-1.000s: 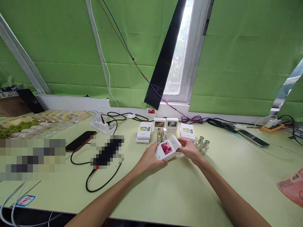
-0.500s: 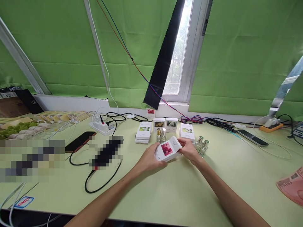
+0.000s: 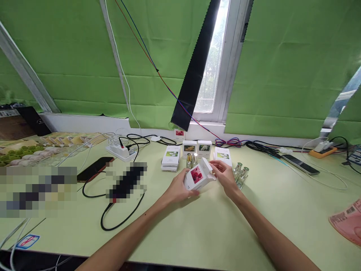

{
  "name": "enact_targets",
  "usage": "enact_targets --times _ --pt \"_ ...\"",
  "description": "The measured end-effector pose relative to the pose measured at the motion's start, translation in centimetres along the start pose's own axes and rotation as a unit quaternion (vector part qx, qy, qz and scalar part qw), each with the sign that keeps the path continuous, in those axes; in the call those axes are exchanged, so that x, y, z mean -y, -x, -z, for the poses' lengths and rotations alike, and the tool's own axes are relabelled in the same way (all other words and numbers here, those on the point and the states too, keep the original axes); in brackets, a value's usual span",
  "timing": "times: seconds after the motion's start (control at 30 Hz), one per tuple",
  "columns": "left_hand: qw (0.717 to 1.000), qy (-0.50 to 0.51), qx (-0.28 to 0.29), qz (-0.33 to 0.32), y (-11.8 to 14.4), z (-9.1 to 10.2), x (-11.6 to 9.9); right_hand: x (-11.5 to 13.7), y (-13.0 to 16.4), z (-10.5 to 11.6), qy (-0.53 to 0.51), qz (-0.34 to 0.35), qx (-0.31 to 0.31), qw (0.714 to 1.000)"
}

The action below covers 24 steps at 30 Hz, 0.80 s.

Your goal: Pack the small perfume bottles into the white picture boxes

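Observation:
My left hand point(image 3: 180, 187) is closed round a small white carton point(image 3: 196, 176) printed with red roses, held tilted above the table. Its end flap stands open on the right. At that end, the fingers of my right hand point(image 3: 224, 175) are bent and pinched at the flap; the fingertips are partly hidden. Just behind the carton stand two small glass bottles point(image 3: 191, 161), one gold-capped and one silver-capped. Beyond my right hand are several more glass bottles point(image 3: 240, 175) with silvery-green caps. Flat white cartons lie in a left stack point(image 3: 170, 158) and a right stack point(image 3: 223, 155).
Two upright flower-printed cartons point(image 3: 197, 149) stand behind the bottles. Black cables run along the wall. A power strip point(image 3: 121, 150) and a dark phone point(image 3: 96, 169) lie left, beside a blurred-out object. Another phone point(image 3: 300, 164) and a pink paper fan-shaped piece point(image 3: 348, 222) lie right.
The carton's right end has opened, with its flap now sticking out. My right hand has shifted slightly along that end, and the carton has tilted a little more upright.

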State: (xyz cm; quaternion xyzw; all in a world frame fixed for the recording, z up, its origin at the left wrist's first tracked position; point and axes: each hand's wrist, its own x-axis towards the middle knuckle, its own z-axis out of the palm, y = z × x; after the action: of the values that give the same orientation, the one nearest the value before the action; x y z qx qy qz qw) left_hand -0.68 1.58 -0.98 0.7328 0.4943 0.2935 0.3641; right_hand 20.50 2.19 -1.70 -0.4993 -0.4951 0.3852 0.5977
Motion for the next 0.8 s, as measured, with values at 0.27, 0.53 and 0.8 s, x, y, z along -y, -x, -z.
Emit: enact_targets --times 0.27,0.53,0.8 --pt "0.995 0.086 0.042 0.004 0.4 -0.1 -0.3 0.0 0.1 -0.5 -0.041 0.018 -0.039 0.998" --pt "0.982 0.167 0.089 -0.024 0.5 -0.5 0.2 0.5 0.9 -1.0 -0.021 -0.038 0.028 0.999" --pt "0.960 0.228 0.156 -0.046 0.7 -1.1 -0.4 -1.0 1.1 -1.5 -0.060 -0.072 0.056 0.994"
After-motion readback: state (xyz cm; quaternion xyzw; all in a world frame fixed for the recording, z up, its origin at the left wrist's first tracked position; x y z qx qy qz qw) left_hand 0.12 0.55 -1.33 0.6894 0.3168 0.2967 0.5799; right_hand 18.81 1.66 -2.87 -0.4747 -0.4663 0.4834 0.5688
